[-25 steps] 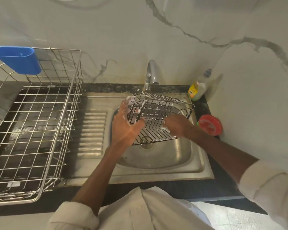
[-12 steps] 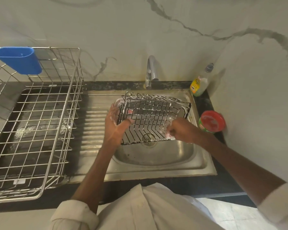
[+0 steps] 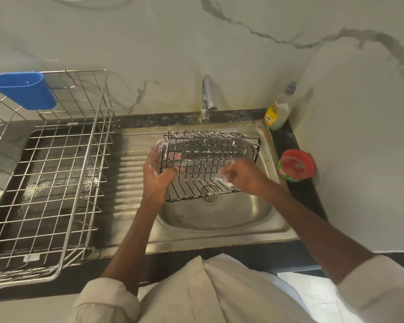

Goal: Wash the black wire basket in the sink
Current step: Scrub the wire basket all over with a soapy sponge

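The black wire basket [image 3: 208, 164], streaked with white foam, is held tilted over the steel sink [image 3: 219, 217], above the drain. My left hand [image 3: 158, 173] grips the basket's left end, thumb hooked inside over the wires. My right hand [image 3: 240, 174] pinches a small soapy scrub pad [image 3: 224, 180] against the basket's wires near its right front part. Foam covers the fingers of both hands.
The tap [image 3: 207, 99] stands behind the sink. A dish soap bottle [image 3: 279, 108] and a round red-lidded soap tub [image 3: 296, 165] sit on the dark counter at the right. A large steel dish rack [image 3: 56, 178] with a blue cup holder [image 3: 25, 89] fills the left side.
The basket has swung from a steeper tilt to lie flatter and squarer over the sink. My right hand with the pad has shifted along the wires at the right front.
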Demonstrator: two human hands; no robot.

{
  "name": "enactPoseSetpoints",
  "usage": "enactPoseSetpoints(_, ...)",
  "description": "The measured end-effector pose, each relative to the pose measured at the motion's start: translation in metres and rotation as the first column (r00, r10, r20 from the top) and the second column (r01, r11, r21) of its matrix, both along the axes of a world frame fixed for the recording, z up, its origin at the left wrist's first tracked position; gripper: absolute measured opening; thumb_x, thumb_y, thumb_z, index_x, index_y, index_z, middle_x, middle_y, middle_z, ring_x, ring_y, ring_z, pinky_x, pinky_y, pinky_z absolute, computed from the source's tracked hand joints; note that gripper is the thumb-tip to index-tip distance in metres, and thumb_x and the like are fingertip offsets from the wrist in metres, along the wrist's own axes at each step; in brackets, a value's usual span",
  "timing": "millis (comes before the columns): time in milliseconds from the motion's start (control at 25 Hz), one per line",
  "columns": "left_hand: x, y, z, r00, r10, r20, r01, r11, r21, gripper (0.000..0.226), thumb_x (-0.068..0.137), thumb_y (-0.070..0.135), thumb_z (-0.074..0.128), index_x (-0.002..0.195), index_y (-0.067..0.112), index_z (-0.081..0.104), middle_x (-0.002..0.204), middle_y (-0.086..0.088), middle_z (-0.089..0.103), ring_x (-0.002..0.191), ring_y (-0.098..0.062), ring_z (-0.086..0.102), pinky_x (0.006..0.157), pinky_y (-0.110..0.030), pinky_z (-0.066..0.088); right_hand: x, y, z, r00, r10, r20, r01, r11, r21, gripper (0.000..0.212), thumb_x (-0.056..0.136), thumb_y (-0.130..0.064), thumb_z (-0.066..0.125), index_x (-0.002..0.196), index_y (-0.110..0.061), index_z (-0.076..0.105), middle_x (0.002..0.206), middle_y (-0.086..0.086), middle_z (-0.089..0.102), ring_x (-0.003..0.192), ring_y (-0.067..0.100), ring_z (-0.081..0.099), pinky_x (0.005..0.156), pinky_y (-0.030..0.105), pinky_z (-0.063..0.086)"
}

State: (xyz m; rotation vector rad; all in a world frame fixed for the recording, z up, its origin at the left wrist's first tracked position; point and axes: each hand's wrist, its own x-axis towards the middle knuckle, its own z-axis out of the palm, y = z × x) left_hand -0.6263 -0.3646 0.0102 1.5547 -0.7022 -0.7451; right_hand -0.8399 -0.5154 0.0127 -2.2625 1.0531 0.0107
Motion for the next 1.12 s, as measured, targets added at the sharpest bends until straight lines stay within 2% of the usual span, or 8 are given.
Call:
enactPoseSetpoints(120, 0.004, -0.002, -0.004, 0.999, -0.038, -0.037, 0.037, 0.999, -0.016, 0.086, 0.073, 0.025, 0.076, 0.155, 0.014, 0.052, 0.144, -0.02, 0.065, 0.133, -0.05, 0.06, 0.108, -0.077, 0.046, 0.016, 0.01, -0.008, 0.999, 0.044, -0.01, -0.045, 0.992, -0.115, 0.028, 0.09, 0.004, 0.068, 0.11, -0.011, 0.079, 0.112, 0.007, 0.077, 0.091, 0.012, 0.072, 0.092, 0.029, 0.057)
enactPoseSetpoints(280, 0.0, 0.001, 0.001, 0.996, -0.024, -0.087, 0.023, 1.0, -0.007, 0.089, 0.065, 0.034, 0.077, 0.15, 0.018, 0.054, 0.147, -0.018, 0.062, 0.139, -0.04, 0.058, 0.108, -0.061, 0.053, 0.002, 0.006, 0.002, 0.984, 0.153, -0.091, -0.152, 0.988, 0.019, 0.017, 0.094, 0.0, 0.067, 0.102, -0.008, 0.08, 0.105, 0.009, 0.079, 0.062, -0.017, 0.055, 0.063, 0.003, 0.039)
enactPoseSetpoints(480, 0.002, -0.011, -0.003, 0.999, -0.038, -0.027, 0.037, 0.998, -0.043, 0.084, 0.074, 0.027, 0.077, 0.155, 0.024, 0.054, 0.154, -0.015, 0.059, 0.145, -0.038, 0.054, 0.113, -0.075, 0.043, 0.028, 0.018, 0.0, 0.999, 0.037, -0.031, -0.04, 0.991, -0.124, 0.024, 0.089, 0.001, 0.072, 0.106, -0.012, 0.081, 0.109, 0.008, 0.078, 0.099, 0.019, 0.074, 0.092, 0.025, 0.052)
enactPoseSetpoints(680, 0.011, -0.012, -0.015, 1.0, -0.002, -0.023, 0.001, 0.999, -0.037, 0.075, 0.08, 0.028, 0.08, 0.151, 0.041, 0.058, 0.154, -0.014, 0.06, 0.142, -0.055, 0.051, 0.113, -0.083, 0.036, 0.016, 0.024, 0.011, 0.995, -0.058, 0.079, 0.056, 0.998, 0.035, 0.023, 0.092, 0.003, 0.068, 0.107, -0.009, 0.08, 0.11, 0.01, 0.077, 0.067, -0.009, 0.063, 0.07, 0.007, 0.051)
enactPoseSetpoints(760, 0.008, -0.017, -0.013, 0.999, -0.043, -0.017, 0.042, 0.998, -0.037, 0.08, 0.081, 0.028, 0.08, 0.157, 0.023, 0.053, 0.148, -0.018, 0.063, 0.139, -0.049, 0.057, 0.116, -0.074, 0.041, 0.041, 0.026, 0.014, 0.987, -0.121, 0.102, 0.127, 0.991, -0.051, 0.024, 0.094, -0.002, 0.067, 0.114, -0.01, 0.077, 0.117, 0.009, 0.075, 0.084, 0.005, 0.07, 0.078, 0.008, 0.048)
enactPoseSetpoints(880, 0.005, -0.02, -0.012, 0.997, -0.073, -0.034, 0.071, 0.996, -0.055, 0.077, 0.082, 0.022, 0.079, 0.155, 0.015, 0.053, 0.143, -0.018, 0.067, 0.136, -0.043, 0.061, 0.115, -0.072, 0.043, 0.055, 0.038, 0.01, 0.997, -0.028, 0.076, 0.033, 0.997, -0.074, 0.029, 0.089, 0.0, 0.072, 0.116, -0.011, 0.076, 0.115, 0.011, 0.076, 0.095, 0.021, 0.071, 0.095, 0.031, 0.056)
enactPoseSetpoints(1000, 0.008, -0.015, -0.025, 0.996, -0.052, -0.067, 0.048, 0.997, -0.063, 0.08, 0.085, 0.031, 0.084, 0.157, 0.024, 0.051, 0.153, -0.017, 0.06, 0.144, -0.05, 0.052, 0.116, -0.079, 0.037, 0.031, 0.044, 0.011, 0.999, 0.049, 0.024, -0.048, 0.999, -0.024, 0.021, 0.091, -0.001, 0.071, 0.108, -0.009, 0.079, 0.109, 0.01, 0.077, 0.089, 0.018, 0.071, 0.093, 0.034, 0.057)
enactPoseSetpoints(1120, 0.0, -0.012, -0.016, 0.997, -0.031, -0.069, 0.028, 0.999, -0.037, 0.085, 0.084, 0.049, 0.091, 0.157, 0.03, 0.051, 0.153, -0.016, 0.061, 0.141, -0.055, 0.053, 0.114, -0.083, 0.035, 0.044, 0.036, 0.014, 0.993, -0.081, 0.086, 0.083, 0.996, -0.024, 0.023, 0.092, -0.001, 0.069, 0.111, -0.01, 0.078, 0.11, 0.009, 0.077, 0.077, 0.01, 0.067, 0.075, 0.023, 0.056)
